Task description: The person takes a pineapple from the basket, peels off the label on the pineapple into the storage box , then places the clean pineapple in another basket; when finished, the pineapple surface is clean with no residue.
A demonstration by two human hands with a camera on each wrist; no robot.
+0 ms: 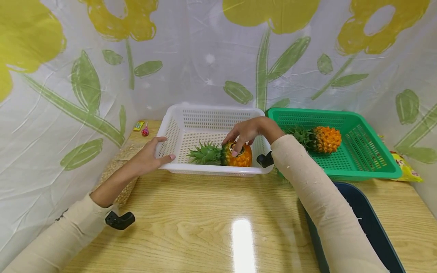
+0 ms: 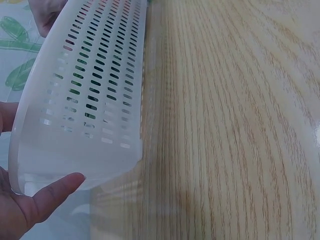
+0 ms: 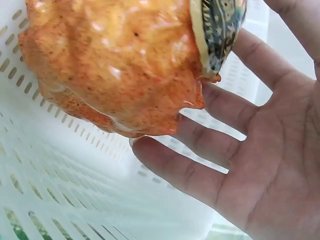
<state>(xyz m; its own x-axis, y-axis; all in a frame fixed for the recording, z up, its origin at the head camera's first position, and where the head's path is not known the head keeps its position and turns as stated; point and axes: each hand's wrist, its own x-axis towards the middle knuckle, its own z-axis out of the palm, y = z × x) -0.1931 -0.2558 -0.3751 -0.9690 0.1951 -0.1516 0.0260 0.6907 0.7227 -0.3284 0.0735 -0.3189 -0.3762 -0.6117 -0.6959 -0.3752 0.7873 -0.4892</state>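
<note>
A white plastic basket [image 1: 218, 167] with slotted walls stands on the wooden table. Inside lies an orange pineapple [image 1: 243, 161], its green crown pointing left and a dark patterned label on its side. My right hand [image 1: 247, 131] reaches over the basket and holds the pineapple, the thumb across the label and the fingers along the far side. From the right wrist view, those fingers [image 3: 215, 135] pass behind the glossy orange skin, with the palm apart from it. At the basket's left end, my left hand [image 1: 150, 155] grips the rim, its thumb [image 2: 57, 195] along the outer wall.
A green basket [image 1: 368, 172] with another pineapple [image 1: 327, 140] adjoins on the right. Nearer me, a dark blue bin [image 1: 362, 201] sits partly under my right forearm. Small wrapped candies [image 1: 139, 126] lie at the back left; a yellow packet [image 1: 406, 168] is beyond the green basket.
</note>
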